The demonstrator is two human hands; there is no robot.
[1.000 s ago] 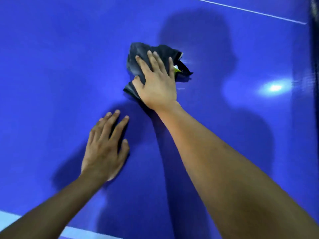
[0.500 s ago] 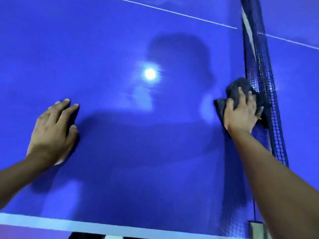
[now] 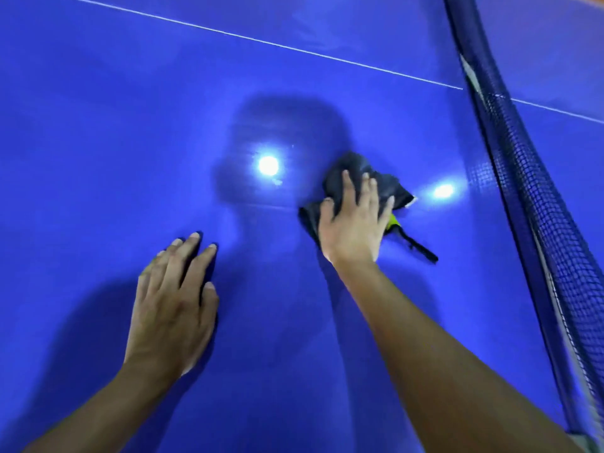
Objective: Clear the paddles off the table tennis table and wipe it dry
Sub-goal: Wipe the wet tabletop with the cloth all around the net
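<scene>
Right grip (image 3: 354,223) lies flat, fingers spread, pressing the cloth (image 3: 384,186) onto the tabletop (image 3: 98,132); cloth sits mid-tabletop, bunched, projecting ahead and right of the palm, a strap trailing toward the net (image 3: 539,223), near on the right; left grip (image 3: 173,305) rests flat, holding nothing, nearer the person; no paddles in view; yellow-green tag (image 3: 392,220) unreadable.

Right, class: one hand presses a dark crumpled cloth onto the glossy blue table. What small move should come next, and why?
Probably slide the dark crumpled cloth left: the right hand lies flat on it, the left hand braces on the glossy blue table, and pale specks, perhaps droplets, sit left of it.
</scene>
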